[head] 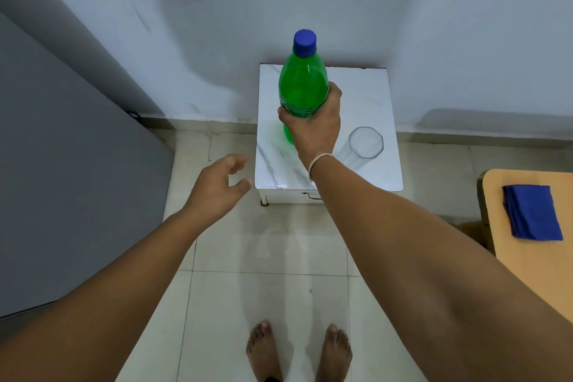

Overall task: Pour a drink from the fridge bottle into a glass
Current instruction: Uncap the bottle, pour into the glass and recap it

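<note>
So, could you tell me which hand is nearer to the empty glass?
Right. The right hand grips the green bottle just left of the glass; the left hand hovers open beyond the table's left edge.

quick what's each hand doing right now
Left hand: open, holding nothing, fingers loosely curled.
Right hand: closed around the green bottle, cap on.

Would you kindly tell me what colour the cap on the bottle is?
The cap on the green bottle is blue, seen clearly in the head view.
</note>
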